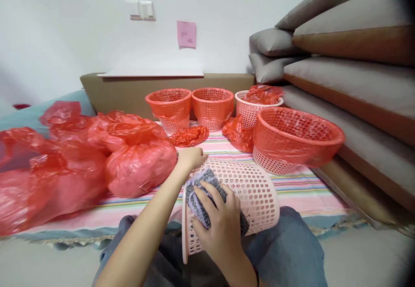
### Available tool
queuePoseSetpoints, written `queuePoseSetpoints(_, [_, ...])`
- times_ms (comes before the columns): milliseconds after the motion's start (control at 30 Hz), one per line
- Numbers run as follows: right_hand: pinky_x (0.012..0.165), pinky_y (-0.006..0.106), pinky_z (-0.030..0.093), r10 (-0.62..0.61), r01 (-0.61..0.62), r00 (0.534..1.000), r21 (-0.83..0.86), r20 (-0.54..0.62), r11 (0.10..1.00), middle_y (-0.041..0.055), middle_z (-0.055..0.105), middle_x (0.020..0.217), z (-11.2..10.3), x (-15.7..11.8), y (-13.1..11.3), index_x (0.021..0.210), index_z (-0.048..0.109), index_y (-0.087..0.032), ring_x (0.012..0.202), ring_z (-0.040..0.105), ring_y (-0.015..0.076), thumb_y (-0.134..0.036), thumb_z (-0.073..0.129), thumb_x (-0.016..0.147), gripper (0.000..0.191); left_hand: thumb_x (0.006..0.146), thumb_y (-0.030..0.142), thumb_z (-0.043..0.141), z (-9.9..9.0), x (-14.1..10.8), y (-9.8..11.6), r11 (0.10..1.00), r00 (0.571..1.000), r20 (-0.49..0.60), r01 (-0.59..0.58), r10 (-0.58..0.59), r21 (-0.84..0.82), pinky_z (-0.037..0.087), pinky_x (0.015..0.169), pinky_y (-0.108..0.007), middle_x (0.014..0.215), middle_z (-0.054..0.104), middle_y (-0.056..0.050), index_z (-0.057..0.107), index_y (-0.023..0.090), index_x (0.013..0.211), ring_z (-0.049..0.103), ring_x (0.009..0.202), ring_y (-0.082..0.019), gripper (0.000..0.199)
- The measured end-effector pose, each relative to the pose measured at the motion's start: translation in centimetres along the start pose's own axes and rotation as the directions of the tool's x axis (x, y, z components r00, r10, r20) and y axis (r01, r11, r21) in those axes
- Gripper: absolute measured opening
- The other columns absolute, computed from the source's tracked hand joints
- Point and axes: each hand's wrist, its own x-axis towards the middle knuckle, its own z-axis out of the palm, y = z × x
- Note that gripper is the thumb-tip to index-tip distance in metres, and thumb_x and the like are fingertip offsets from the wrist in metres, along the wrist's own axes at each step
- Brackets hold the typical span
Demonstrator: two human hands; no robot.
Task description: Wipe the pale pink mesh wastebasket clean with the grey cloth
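Observation:
A pale pink perforated basket [256,192] lies on its side across the person's knees, its rim facing left. My right hand [220,218] presses a grey and lilac cloth [202,196] against the basket's side, fingers curved over the cloth. My left hand [192,157] is at the far upper edge of the basket near its rim; its fingertips are partly hidden, so its grip is unclear. Beyond the basket, a crumpled red bag [189,136] lies on the striped cloth [217,142].
Filled red plastic bags [139,161] crowd the left. Red-lined baskets [212,105] stand at the back, with a larger-looking one [292,138] at right. A white basket [248,112] holds red plastic. Grey cushions [353,84] are stacked on the right.

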Motion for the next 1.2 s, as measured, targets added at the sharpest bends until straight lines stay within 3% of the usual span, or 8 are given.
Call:
queuePoseSetpoints(433, [0.097,0.053,0.037,-0.032,0.030,0.999,-0.045,-0.044,0.999,0.0009,0.061,0.137,1.2,0.9,0.7,0.131,0.060,-0.027,0.116,0.046,0.0344,-0.016,0.057,0.077,0.055,0.099,0.047,0.048,0.3,2.0,-0.5,1.000,1.000,0.022,-0.001,0.001,-0.001,0.050,0.097,-0.044,0.114,0.072,-0.011,0.069,0.014,0.112,0.067,0.109,-0.023,0.041])
queuePoseSetpoints(867, [0.097,0.052,0.037,-0.037,0.036,0.999,-0.049,-0.028,0.998,0.0005,0.061,0.138,0.8,0.5,0.7,0.132,0.059,-0.028,0.116,0.046,0.0336,-0.019,0.058,0.079,0.054,0.097,0.048,0.048,0.3,1.4,-0.4,1.000,1.000,0.012,0.003,-0.003,-0.011,0.051,0.096,-0.043,0.119,0.071,-0.013,0.068,0.015,0.115,0.066,0.112,-0.025,0.042])
queuePoseSetpoints(1033, [0.094,0.049,0.038,-0.008,0.008,1.000,-0.075,-0.010,0.997,-0.0006,0.061,0.138,0.6,0.3,0.5,0.131,0.060,-0.028,0.114,0.047,0.0326,-0.020,0.058,0.080,0.051,0.098,0.049,0.049,0.3,0.8,-0.2,1.000,1.000,0.011,0.016,-0.016,-0.023,0.050,0.098,-0.045,0.117,0.070,-0.012,0.067,0.015,0.113,0.065,0.110,-0.023,0.041])
queuePoseSetpoints(1200, [0.089,0.048,0.039,0.086,-0.095,0.994,-0.127,-0.073,0.987,0.0007,0.066,0.132,0.8,0.5,0.3,0.125,0.065,-0.025,0.113,0.048,0.0332,-0.021,0.058,0.082,0.043,0.098,0.048,0.052,0.3,0.6,-0.2,0.999,1.000,-0.001,0.011,-0.011,-0.045,0.050,0.099,-0.046,0.118,0.069,-0.011,0.067,0.015,0.112,0.064,0.111,-0.023,0.039])
